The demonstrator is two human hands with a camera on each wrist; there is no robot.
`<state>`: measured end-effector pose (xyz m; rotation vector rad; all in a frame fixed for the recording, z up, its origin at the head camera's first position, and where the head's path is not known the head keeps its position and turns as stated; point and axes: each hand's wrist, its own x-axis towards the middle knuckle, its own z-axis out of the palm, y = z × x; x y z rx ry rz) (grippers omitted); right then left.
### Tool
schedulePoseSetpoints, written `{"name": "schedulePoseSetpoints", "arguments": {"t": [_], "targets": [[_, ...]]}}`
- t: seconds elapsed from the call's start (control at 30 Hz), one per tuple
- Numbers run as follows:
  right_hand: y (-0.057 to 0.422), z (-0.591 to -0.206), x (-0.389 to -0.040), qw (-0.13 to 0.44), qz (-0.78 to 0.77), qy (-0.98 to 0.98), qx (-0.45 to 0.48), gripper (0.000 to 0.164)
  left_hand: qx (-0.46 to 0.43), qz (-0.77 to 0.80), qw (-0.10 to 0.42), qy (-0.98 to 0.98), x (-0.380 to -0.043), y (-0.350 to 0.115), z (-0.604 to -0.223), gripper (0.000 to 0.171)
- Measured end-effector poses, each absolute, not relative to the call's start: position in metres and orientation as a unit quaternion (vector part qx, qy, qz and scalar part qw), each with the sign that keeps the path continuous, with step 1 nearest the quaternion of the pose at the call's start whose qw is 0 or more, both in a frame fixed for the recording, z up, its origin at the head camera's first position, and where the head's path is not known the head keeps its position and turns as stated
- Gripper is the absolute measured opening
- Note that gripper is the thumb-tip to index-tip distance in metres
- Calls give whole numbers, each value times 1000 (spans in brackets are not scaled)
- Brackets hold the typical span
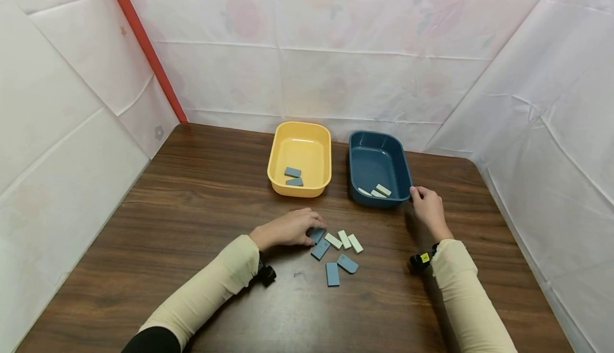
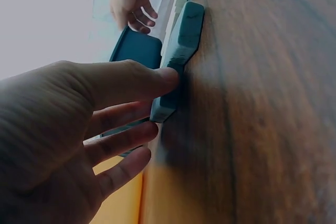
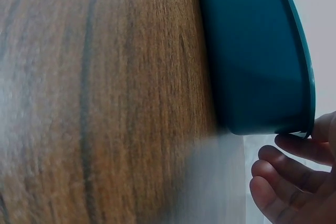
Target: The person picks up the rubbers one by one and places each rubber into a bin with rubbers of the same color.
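My left hand (image 1: 292,229) is low over the table, thumb and fingers pinching a blue-grey rectangular block (image 1: 317,234) by its edges. In the left wrist view the thumb lies across that block (image 2: 165,106), while the lower fingers are spread. Right beside it are another blue-grey block (image 1: 320,249) and several cream blocks (image 1: 333,241). My right hand (image 1: 428,209) pinches the near right corner of the dark blue bin (image 1: 379,202), thumb at the rim and index finger beneath it. Its other fingers stay off the bin (image 3: 257,56) in the right wrist view.
Left of the blue bin stands a yellow bin (image 1: 299,192) with two blue-grey blocks (image 1: 293,172) inside. Cream blocks (image 1: 382,190) lie in the blue bin's near end. Two more blue-grey blocks (image 1: 332,274) lie nearer me on the wooden table (image 1: 192,193). White cloth (image 1: 336,86) encloses the table.
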<state>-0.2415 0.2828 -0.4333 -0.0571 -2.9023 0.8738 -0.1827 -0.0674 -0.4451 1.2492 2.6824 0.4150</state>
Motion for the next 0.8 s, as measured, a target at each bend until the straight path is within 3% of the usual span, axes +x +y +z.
{"name": "schedulePoseSetpoints", "arguments": {"t": [0.8], "targets": [[284, -437, -243, 60, 288, -955, -26, 44, 365, 212, 49, 905, -184, -77, -441, 33]]}}
